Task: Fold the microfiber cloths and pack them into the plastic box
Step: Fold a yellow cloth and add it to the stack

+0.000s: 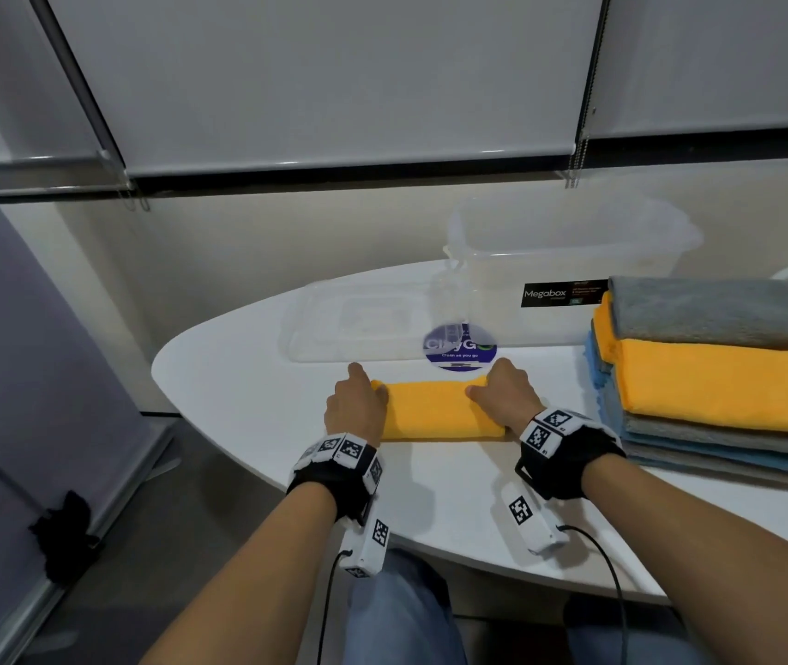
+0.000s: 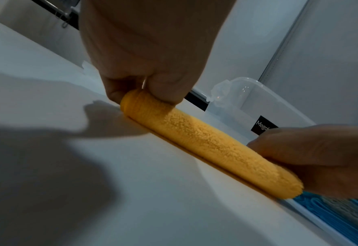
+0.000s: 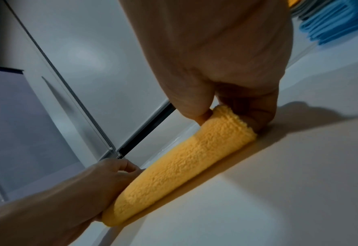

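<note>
A folded yellow microfiber cloth (image 1: 435,411) (image 2: 207,146) (image 3: 178,168) lies as a thick narrow strip on the white table (image 1: 248,376). My left hand (image 1: 358,400) (image 2: 148,89) pinches its left end between thumb and fingers. My right hand (image 1: 502,391) (image 3: 232,106) pinches its right end the same way. The clear plastic box (image 1: 574,261) (image 2: 258,103) stands open behind the cloth at the back right, with a black label on its front wall.
The box's clear lid (image 1: 363,324) lies flat behind the cloth, with a round purple sticker (image 1: 460,347) at its right. A stack of grey, yellow and blue cloths (image 1: 718,371) sits at the right. The table's rounded edge runs close on the left.
</note>
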`<state>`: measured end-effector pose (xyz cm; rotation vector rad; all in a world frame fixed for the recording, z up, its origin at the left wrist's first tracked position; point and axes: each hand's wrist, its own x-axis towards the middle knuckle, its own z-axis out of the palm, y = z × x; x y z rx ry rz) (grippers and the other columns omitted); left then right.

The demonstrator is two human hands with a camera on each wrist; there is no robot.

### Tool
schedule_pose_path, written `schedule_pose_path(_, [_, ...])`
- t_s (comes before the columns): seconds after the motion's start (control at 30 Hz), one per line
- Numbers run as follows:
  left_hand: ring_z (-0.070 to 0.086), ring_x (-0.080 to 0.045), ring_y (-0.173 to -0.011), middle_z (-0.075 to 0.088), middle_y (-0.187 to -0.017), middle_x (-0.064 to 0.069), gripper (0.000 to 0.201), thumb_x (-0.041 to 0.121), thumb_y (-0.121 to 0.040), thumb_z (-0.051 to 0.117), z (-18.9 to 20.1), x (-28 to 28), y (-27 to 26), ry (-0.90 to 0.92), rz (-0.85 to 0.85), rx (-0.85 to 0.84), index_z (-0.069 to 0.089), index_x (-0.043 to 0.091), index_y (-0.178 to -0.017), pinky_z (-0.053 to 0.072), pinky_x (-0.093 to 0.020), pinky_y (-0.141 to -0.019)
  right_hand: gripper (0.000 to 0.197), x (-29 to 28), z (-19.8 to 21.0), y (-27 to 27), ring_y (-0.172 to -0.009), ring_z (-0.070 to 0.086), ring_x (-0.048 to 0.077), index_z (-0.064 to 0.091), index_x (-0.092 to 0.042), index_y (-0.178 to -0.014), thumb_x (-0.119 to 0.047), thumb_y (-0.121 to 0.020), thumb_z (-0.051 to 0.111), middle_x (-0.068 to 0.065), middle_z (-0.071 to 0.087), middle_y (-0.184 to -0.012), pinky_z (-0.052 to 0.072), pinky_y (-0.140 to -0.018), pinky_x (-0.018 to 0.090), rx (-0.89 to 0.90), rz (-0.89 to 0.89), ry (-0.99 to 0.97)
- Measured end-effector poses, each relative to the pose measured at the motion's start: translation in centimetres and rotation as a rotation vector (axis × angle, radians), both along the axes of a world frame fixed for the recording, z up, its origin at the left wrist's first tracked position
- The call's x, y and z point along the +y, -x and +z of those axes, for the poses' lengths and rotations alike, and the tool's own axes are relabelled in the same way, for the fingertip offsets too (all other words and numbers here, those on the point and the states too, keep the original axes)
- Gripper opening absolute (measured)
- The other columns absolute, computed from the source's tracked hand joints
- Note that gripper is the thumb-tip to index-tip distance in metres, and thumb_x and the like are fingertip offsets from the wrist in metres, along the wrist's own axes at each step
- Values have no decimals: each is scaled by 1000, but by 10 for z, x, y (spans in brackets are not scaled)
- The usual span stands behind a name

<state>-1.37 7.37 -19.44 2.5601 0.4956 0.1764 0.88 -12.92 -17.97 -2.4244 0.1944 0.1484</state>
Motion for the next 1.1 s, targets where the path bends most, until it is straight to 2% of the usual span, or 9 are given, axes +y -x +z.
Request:
schedule_pose_path(0.17, [58,-34,-113,56,-123,-12,46,49,-101,44,-1,3,3,-127,21,132,52,9,-122,47,-40,-87,33,6,9,1,-115,56,34,50,-5,-121,-28,-98,55,15,53,-127,42,-82,34,49,35,166])
schedule_pose_path(0.33, [48,-30,-118,52,-125,-9,32,30,-103,43,-7,3,11,-422,-159,180,52,20,-131,45,-37,-92,31,9,17,12,-120,54,32,50,-7,-125,-25,-100,49,14,53,-132,44,-92,35,105,49,225])
schedule_pose_path(0.43, [51,-34,-115,54,-124,-14,32,32,-104,40,8,-5,18,-219,-103,49,54,9,-121,47,-44,-92,22,2,34,16,-119,55,32,51,-7,-116,-20,-98,51,16,54,-132,44,-97,36,103,83,164])
schedule_pose_path(0.57, [56,-44,-112,57,-121,-31,41,36,-107,36,52,-21,10,260,-24,-75,44,-3,-117,42,-45,-83,16,-20,79,19,-90,55,30,48,-6,-97,-21,-101,50,13,56,-107,41,-70,34,-11,101,-36])
schedule_pose_path(0.73, [56,-43,-109,57,-120,-33,31,32,-106,44,115,-67,8,456,-178,-284,40,1,-111,37,-38,-77,43,-80,144,20,-67,36,18,26,-22,-71,-27,-98,58,-2,29,-75,25,-52,29,-236,20,-170])
schedule_pose_path(0.87, [57,-35,-100,56,-115,-18,29,35,-100,56,151,-124,-5,608,-311,-381,42,15,-115,53,-48,-84,28,-149,182,31,-76,43,21,47,-8,-85,-26,-94,66,0,39,-88,31,-64,30,-339,-109,-224])
schedule_pose_path(0.93, [58,-32,-100,55,-116,-15,29,37,-99,57,164,-157,-9,689,-358,-370,41,20,-116,54,-50,-86,33,-185,194,35,-88,47,23,56,2,-108,-26,-94,67,35,51,-116,34,-68,31,-367,-196,-245])
schedule_pose_path(1.0, [58,-32,-103,54,-118,-15,28,36,-100,56,177,-191,-12,782,-405,-347,41,23,-120,54,-48,-84,37,-219,203,39,-97,49,24,55,-1,-119,-27,-95,66,17,54,-111,39,-70,33,-390,-258,-314])
schedule_pose_path(1.1, [58,-30,-102,51,-116,-13,28,31,-101,55,189,-230,-11,848,-461,-321,39,22,-123,55,-48,-83,35,-258,207,45,-111,54,34,55,-3,-121,-28,-97,63,19,56,-122,49,-89,46,-385,-312,-382])
